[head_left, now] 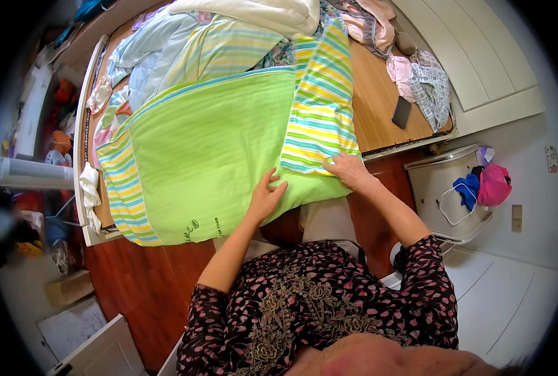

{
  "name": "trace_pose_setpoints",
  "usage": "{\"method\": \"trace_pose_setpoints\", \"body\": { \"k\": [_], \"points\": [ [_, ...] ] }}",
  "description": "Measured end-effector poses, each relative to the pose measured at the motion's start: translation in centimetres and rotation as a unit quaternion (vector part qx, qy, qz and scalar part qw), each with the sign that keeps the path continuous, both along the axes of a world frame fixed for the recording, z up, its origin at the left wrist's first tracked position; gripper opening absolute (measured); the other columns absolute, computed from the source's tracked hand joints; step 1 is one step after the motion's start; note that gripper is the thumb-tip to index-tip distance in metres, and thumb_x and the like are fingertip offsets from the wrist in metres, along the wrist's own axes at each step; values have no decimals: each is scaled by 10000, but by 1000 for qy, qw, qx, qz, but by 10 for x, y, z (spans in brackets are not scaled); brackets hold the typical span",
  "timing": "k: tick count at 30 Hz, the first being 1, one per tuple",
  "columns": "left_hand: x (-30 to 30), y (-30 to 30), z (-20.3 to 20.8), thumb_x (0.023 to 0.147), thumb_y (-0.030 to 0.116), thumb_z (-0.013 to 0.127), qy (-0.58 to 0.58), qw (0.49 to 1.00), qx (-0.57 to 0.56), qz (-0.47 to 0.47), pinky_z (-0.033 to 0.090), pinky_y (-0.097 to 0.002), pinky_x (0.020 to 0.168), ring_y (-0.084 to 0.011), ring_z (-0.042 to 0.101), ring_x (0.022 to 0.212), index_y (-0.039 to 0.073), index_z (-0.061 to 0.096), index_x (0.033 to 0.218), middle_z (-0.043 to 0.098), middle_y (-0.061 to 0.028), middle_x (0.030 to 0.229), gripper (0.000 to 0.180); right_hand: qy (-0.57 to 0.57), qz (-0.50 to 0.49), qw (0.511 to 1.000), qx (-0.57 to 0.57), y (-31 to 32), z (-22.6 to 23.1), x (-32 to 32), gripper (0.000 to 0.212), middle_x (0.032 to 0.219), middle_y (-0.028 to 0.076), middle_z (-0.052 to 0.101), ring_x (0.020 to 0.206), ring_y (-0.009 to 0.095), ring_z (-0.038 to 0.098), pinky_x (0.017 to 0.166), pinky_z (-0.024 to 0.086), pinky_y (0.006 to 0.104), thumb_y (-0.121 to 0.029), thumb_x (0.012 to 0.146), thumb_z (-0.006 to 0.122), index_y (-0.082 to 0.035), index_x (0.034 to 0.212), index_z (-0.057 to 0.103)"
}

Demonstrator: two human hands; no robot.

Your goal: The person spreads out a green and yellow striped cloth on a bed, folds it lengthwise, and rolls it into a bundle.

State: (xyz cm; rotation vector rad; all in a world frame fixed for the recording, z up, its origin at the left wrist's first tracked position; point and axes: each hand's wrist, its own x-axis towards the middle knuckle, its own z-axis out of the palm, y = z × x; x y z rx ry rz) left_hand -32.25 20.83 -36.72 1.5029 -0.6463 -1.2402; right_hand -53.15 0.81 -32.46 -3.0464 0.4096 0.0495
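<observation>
Closest of all is a dark floral blouse [329, 282], its wearer at the near edge of the green quilt [210, 138], which lies spread across a wooden bed board [379, 81]. Off the quilt's left side, a white cloth [89, 194] hangs over the bed frame, so near the striped border [124, 194] that a sideways tug might carry it down. The quilt's near left corner juts past the board above the red-brown floor [135, 282]; too much weight out there, I reckon, could drag the rest off. Beyond the quilt, rumpled pale blue bedding [147, 69] meets its far edge and could get pulled along. Over the quilt's near edge, the left hand [268, 195] has its fingers spread and thumb apart, gripping nothing; I can't tell whether it presses the cloth, and if it doesn't, that panel may creep or wrinkle. At the quilt's near right corner, the right hand [351, 172] looks to have thumb and finger pinched on the near end of the striped flap [320, 119], folded over the quilt's right side. It looks plump, so an early release could let it spring open, and a pull at this one end could skew it. Right of the quilt, a dark phone [401, 112] lies where a flung corner might sweep it away.
</observation>
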Motion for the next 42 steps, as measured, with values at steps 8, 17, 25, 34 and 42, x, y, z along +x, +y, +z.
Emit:
{"method": "trace_pose_setpoints", "body": {
  "k": [8,17,25,34,42],
  "points": [
    [20,-83,1,850,444,628,64,985,148,66,489,-345,768,-231,569,981,-17,379,1348,538,-176,1215,723,-41,-74,996,8,19,24,-15,346,905,78,565,850,265,560,668,483,376,-40,740,538,-147,1062,601],
    [-22,-103,39,910,240,587,161,983,-43,75,476,-257,707,-100,596,786,-20,636,1005,665,-44,910,281,-127,-201,964,116,11,55,-39,493,1017,179,602,887,340,579,775,481,381,47,773,468,-112,1235,533],
    [-92,-28,16,936,250,543,213,975,12,-63,420,-249,807,-68,525,890,33,608,1114,623,-1,1018,288,15,-204,931,303,-5,63,-79,530,1173,207,542,1088,348,522,957,413,385,13,779,499,-29,1305,449],
    [-92,-26,-1,914,200,564,371,924,57,-64,414,-259,847,-106,532,1003,43,579,1174,606,-23,1118,304,-336,-201,906,162,-61,98,41,520,1284,210,479,1213,336,445,1012,353,390,-233,868,597,15,1298,444],
    [-105,-18,9,919,242,571,171,977,19,-124,447,-235,776,-68,558,849,35,609,1122,639,-15,1015,293,-37,-445,895,-13,-67,18,154,432,1172,196,532,1104,349,515,920,442,413,-266,857,602,-48,1222,526]
  ]
}}
